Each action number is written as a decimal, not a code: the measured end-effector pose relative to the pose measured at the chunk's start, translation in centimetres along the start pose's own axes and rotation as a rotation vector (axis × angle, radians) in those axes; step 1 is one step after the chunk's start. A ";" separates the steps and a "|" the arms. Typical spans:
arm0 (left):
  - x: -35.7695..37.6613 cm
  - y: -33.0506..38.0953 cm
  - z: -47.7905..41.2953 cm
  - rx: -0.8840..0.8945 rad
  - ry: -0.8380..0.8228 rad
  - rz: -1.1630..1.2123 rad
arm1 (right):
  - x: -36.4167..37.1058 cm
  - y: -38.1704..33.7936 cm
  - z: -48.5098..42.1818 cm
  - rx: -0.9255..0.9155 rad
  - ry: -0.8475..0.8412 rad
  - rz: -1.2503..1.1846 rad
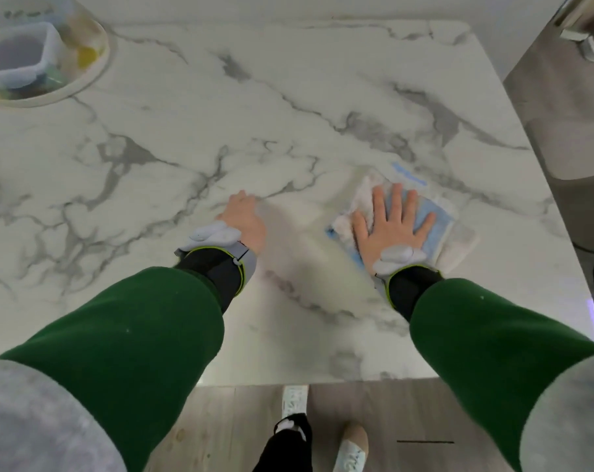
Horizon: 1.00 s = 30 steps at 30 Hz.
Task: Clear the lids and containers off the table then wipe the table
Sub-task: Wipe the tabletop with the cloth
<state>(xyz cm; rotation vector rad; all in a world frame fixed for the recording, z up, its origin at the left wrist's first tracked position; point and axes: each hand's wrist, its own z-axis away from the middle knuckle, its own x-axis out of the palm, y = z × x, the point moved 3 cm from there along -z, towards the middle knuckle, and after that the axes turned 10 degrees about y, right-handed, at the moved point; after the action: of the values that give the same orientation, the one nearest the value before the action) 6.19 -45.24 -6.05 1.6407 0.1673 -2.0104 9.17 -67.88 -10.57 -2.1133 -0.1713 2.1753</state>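
Across most of the frame, a white marble table [220,97] with grey veins. From the bottom corners, two green sleeves [135,328] reaching up toward the middle. At upper left on the table, a clear bowl [84,32] with a white container [16,59] nested inside, other contents too blurred to tell. Right of centre, a blue and white cloth [442,229] lying flat on the table. On top of the cloth, right hand [390,226] pressed down flat, fingers straight and spread. Just left of centre, apart from the cloth, left hand [246,219] with fingers stretched forward, tips on the bare table, holding nothing.
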 end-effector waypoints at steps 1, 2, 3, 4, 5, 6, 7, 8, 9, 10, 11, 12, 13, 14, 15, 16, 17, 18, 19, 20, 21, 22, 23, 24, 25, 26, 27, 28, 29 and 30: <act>-0.1 0.0 -0.8 0.023 0.016 -0.031 | 0.2 -1.3 -0.3 0.036 0.024 -0.001; 0.0 0.0 -1.6 0.045 0.025 -0.061 | 0.5 -2.9 -0.5 0.020 0.035 0.010; 0.0 0.0 -2.3 0.064 0.026 -0.080 | 0.9 -4.7 -0.6 -0.056 0.041 0.024; -0.1 -0.4 -3.4 0.066 0.027 -0.070 | 1.4 -6.7 -0.6 -0.158 0.035 0.014; -0.2 -0.7 -4.2 0.056 0.037 -0.042 | 1.8 -8.4 -0.4 -0.274 0.034 -0.001; -0.3 -1.1 -4.8 0.045 0.061 -0.015 | 2.1 -9.7 -0.1 -0.385 0.029 -0.008; -0.6 -1.4 -5.8 0.046 0.104 0.001 | 2.3 -10.7 -0.4 -0.482 0.021 -0.009; -0.9 -1.6 -6.4 0.056 0.146 -0.006 | 2.5 -11.1 -0.8 -0.560 0.000 -0.001; -0.9 -1.9 -7.2 0.066 0.166 -0.021 | 2.6 -11.1 -1.8 -0.609 -0.015 0.005; -0.9 -2.1 -8.0 0.073 0.162 -0.037 | 2.5 -10.8 -3.3 -0.610 -0.021 0.005; -0.5 -2.3 -8.4 0.079 0.127 -0.069 | 2.2 -9.8 -4.9 -0.553 -0.018 -0.010; -0.1 -2.5 -8.9 0.090 0.083 -0.125 | 1.8 -8.5 -6.7 -0.444 -0.010 -0.029; 0.2 -2.7 -9.3 0.107 0.052 -0.196 | 1.3 -6.9 -8.5 -0.309 0.006 -0.038; 0.5 -2.8 -9.8 0.127 0.034 -0.264 | 0.9 -5.2 -10.0 -0.176 0.018 -0.036; 0.7 -3.1 -10.2 0.149 0.019 -0.315 | 0.6 -4.0 -11.0 -0.058 0.020 -0.026; 0.8 -3.2 -10.6 0.168 0.001 -0.346 | 0.2 -3.1 -11.6 0.042 0.018 -0.016; 1.0 -3.4 -11.0 0.182 -0.019 -0.361 | 0.0 -2.9 -12.0 0.123 0.023 -0.013; 1.0 -3.6 -11.3 0.190 -0.038 -0.364 | -0.1 -3.4 -12.4 0.178 0.033 -0.015; 1.1 -3.7 -11.5 0.192 -0.046 -0.361 | -0.1 -4.6 -12.6 0.192 0.043 -0.021; 1.1 -3.7 -11.6 0.193 -0.054 -0.359 | 0.1 -6.3 -12.8 0.152 0.044 -0.020; 1.2 -3.8 -11.7 0.193 -0.064 -0.353 | 0.5 -8.3 -12.7 0.069 0.038 -0.016; 1.2 -3.9 -11.8 0.191 -0.072 -0.341 | 1.0 -10.5 -12.3 -0.037 0.032 -0.014; 1.2 -3.9 -11.9 0.189 -0.077 -0.327 | 1.5 -12.5 -11.7 -0.139 0.034 -0.015; 1.1 -4.0 -11.9 0.184 -0.075 -0.316 | 1.9 -14.1 -10.9 -0.232 0.035 -0.019; 1.1 -4.1 -11.9 0.181 -0.071 -0.312 | 2.3 -15.2 -10.2 -0.316 0.034 -0.023; 1.0 -4.0 -11.9 0.187 -0.067 -0.312 | 2.6 -15.7 -9.7 -0.395 0.024 -0.026; 1.1 -3.8 -11.7 0.193 -0.066 -0.317 | 2.8 -15.3 -9.3 -0.472 0.011 -0.024; 1.1 -3.9 -11.5 0.196 -0.061 -0.332 | 2.9 -14.4 -9.4 -0.532 -0.003 -0.023; 1.1 -3.9 -11.2 0.193 -0.048 -0.356 | 2.8 -12.9 -9.7 -0.552 -0.013 -0.026; 1.1 -3.9 -10.9 0.191 -0.033 -0.379 | 2.6 -10.8 -10.2 -0.517 -0.014 -0.037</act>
<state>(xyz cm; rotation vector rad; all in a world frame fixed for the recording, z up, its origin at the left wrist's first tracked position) 13.76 -37.76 -10.75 1.7986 0.3009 -2.3974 19.27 -56.75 -11.74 -2.3040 -0.8498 2.3094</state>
